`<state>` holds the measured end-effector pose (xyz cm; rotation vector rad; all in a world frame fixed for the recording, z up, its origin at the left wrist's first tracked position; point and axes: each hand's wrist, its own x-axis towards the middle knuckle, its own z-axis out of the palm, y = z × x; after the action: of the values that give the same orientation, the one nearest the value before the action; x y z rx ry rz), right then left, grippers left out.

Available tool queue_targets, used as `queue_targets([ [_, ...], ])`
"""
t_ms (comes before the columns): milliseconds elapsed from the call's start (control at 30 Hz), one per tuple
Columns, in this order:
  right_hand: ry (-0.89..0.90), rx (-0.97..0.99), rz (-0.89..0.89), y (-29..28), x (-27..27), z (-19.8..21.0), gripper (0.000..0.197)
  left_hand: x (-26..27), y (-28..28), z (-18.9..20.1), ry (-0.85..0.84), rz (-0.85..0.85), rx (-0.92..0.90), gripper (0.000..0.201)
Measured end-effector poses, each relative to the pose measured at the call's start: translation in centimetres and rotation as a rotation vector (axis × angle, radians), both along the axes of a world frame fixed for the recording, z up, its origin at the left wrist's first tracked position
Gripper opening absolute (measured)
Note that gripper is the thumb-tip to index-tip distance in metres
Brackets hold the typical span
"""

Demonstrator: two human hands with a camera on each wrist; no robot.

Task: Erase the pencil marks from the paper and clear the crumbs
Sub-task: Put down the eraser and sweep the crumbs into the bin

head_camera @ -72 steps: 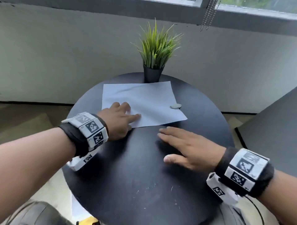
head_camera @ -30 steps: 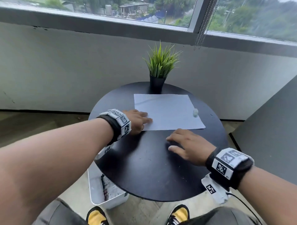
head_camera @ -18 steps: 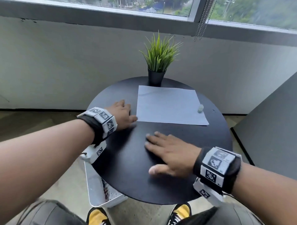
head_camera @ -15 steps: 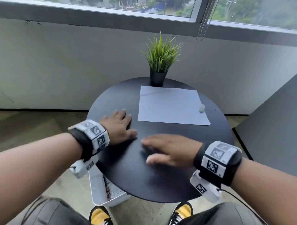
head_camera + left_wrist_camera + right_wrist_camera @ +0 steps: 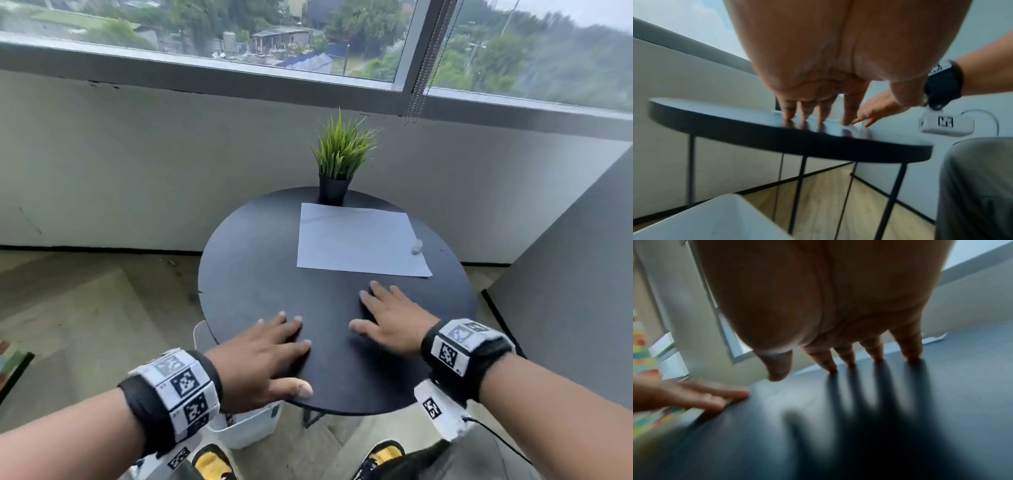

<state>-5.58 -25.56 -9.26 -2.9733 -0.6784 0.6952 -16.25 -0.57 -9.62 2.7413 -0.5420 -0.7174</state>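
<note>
A white sheet of paper (image 5: 359, 241) lies flat on the far half of the round black table (image 5: 260, 270), and I make out no marks on it. A small pale eraser (image 5: 417, 246) sits at the paper's right edge. My left hand (image 5: 274, 353) lies flat, fingers straight, on the table's near left edge, its fingertips (image 5: 803, 118) touching the top. My right hand (image 5: 387, 317) is spread flat on the table just below the paper, its fingers (image 5: 875, 353) pressing the surface. Neither hand holds anything. Crumbs are too small to tell.
A potted green plant (image 5: 337, 161) stands at the table's far edge, touching the paper's top. A white bin (image 5: 246, 426) sits on the floor under the near left edge, also low in the left wrist view (image 5: 701, 222). A grey panel (image 5: 582, 274) stands to the right.
My left hand slid back from the paper's corner toward the near left table edge. The right hand swept left across the table, then returned to the right below the paper.
</note>
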Motion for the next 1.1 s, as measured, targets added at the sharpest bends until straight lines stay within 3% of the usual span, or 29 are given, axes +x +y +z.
queue_targets([
  [67, 0.069, 0.073, 0.216, 0.0, -2.5, -0.3, 0.071, 0.1, -0.9, 1.2, 0.004, -0.004, -0.111, 0.083],
  [133, 0.094, 0.241, 0.289, -0.5, -2.9, 0.5, 0.066, 1.5, -1.0, 1.8, -0.065, 0.084, -0.141, 0.085],
  [267, -0.075, 0.209, -0.099, -2.5, 2.4, 0.7, 0.068, 6.0, -0.4, 1.2, -0.084, 0.217, 0.071, 0.079],
  [333, -0.087, 0.091, -0.127, -2.5, 3.5, -0.2, 0.082, 7.4, -0.6, 0.7, -0.073, 0.225, 0.167, 0.079],
  [400, -0.057, 0.001, -0.008, -1.5, 2.0, -1.0, 0.099, 7.8, -1.2, 0.7, -0.038, 0.158, 0.215, 0.081],
  [433, -0.036, 0.008, 0.099, -1.0, 0.7, -0.9, 0.098, 7.9, -1.6, 0.9, -0.019, 0.089, 0.202, 0.075],
  [533, 0.075, 0.239, 0.362, -0.7, -2.6, 0.4, 0.070, 8.2, -2.7, 2.2, -0.033, -0.010, 0.051, 0.046],
  [567, 0.057, 0.320, 0.344, -1.2, -2.3, 0.5, 0.066, 8.4, -2.9, 2.4, -0.067, -0.012, 0.021, 0.044],
  [633, -0.050, 0.366, 0.109, -3.0, 0.1, 0.2, 0.066, 8.7, -3.2, 2.1, -0.119, 0.023, 0.047, 0.048],
  [700, -0.088, 0.184, -0.153, -4.3, 1.9, -0.5, 0.076, 8.4, -3.6, 1.7, -0.071, 0.041, 0.106, 0.065],
  [733, -0.079, 0.083, -0.177, -4.3, 1.9, -1.0, 0.081, 8.3, -3.8, 1.5, -0.044, -0.004, 0.122, 0.065],
  [833, -0.046, 0.015, 0.123, -2.9, -2.2, -1.5, 0.090, 7.7, -4.3, 2.2, -0.040, -0.110, 0.007, 0.041],
  [933, 0.080, 0.303, 0.294, -3.0, -5.9, 0.0, 0.080, 7.6, -4.6, 2.9, -0.140, -0.099, -0.071, 0.033],
  [967, 0.031, 0.401, 0.228, -3.8, -5.4, 0.2, 0.079, 7.6, -4.5, 2.8, -0.158, -0.085, -0.062, 0.035],
  [1033, -0.132, 0.480, -0.117, -6.5, -2.9, 0.2, 0.079, 7.5, -4.2, 2.1, -0.109, -0.016, 0.048, 0.065],
  [1100, -0.177, 0.363, -0.457, -9.7, -0.1, -0.6, 0.079, 6.7, -3.9, 1.3, -0.061, 0.035, 0.202, 0.099],
])
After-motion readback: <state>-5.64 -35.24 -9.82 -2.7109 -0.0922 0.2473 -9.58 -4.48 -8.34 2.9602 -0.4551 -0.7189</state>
